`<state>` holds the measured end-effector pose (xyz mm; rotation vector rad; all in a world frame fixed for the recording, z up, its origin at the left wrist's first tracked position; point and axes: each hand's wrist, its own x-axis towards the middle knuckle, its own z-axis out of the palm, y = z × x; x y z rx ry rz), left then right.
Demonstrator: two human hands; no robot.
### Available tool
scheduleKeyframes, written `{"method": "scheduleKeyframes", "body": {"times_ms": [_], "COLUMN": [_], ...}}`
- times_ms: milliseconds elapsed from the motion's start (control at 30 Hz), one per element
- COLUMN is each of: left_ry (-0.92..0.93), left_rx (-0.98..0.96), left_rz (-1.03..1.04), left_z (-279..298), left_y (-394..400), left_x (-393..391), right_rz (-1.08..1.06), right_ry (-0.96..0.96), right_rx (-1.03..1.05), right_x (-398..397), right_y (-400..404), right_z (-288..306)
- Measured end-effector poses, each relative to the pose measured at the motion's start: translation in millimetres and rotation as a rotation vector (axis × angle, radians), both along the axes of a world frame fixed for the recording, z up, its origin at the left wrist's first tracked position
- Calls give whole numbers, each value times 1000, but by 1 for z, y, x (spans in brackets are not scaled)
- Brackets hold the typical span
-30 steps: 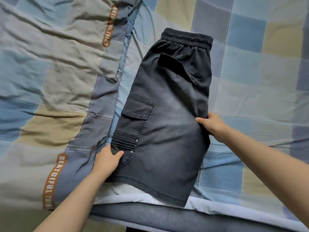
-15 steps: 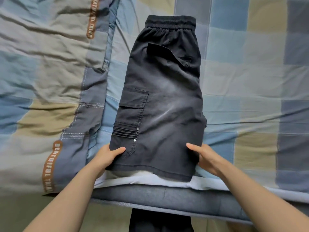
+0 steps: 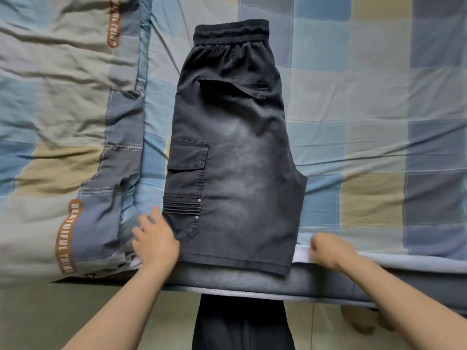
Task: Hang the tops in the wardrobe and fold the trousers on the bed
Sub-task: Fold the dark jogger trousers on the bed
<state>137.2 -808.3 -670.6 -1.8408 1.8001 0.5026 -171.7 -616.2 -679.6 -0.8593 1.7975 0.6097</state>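
Black shorts (image 3: 235, 157) lengthwise, waistband away (hem near), left hand (image 3: 155, 239) relaxed beside, right hand (image 3: 328, 250) clenched.

- A checked sheet (image 3: 366, 102) in blue, grey and tan squares covers the mattress.
- A rumpled quilt (image 3: 58, 117) lies on the left, with the same checks and a grey-blue border.
- Brown labels (image 3: 66, 236) with pale lettering run along that border.
- The mattress edge (image 3: 316, 281) is grey-blue.
- The floor (image 3: 101, 311) below is pale greenish.
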Motion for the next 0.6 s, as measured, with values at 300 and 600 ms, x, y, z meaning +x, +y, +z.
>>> {"method": "scheduleKeyframes", "body": {"times_ms": [300, 600], "left_ry": [315, 42], "left_rx": [88, 291], "left_rz": [-769, -811], "left_z": [-8, -19], "left_y": [36, 5], "left_x": [-140, -164], "right_rz": [-1062, -879], "right_ry": [-128, -88], "right_rx": [-480, -433], "right_x": [-46, -76], "right_y": [-115, -106], "right_z": [-16, -23]}}
